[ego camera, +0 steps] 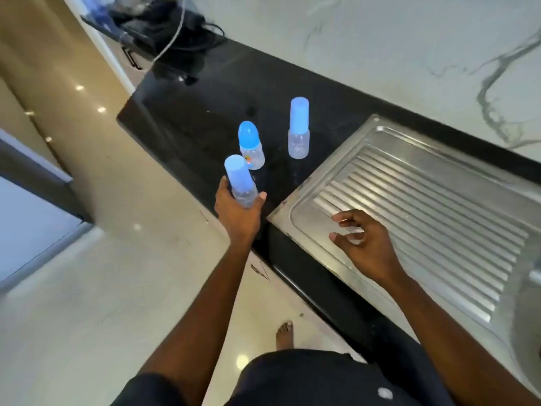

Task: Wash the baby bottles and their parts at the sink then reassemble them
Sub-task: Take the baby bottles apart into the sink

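Leftmost, the left hand (237,210) grips a capped bottle (240,183) round its clear body, lifted just above the edge of the black bench (205,112). Just beyond it a short round-capped bottle (251,146) stands upright on the bench, and a taller bottle (298,128) stands further right, apart from it. Rightmost, the right hand (366,244) hovers over the ribbed steel drainboard (424,200), fingers loosely curled, holding nothing.

The sink basin (527,317) is cut off at the right edge; the dark clutter (164,27) is blurred.
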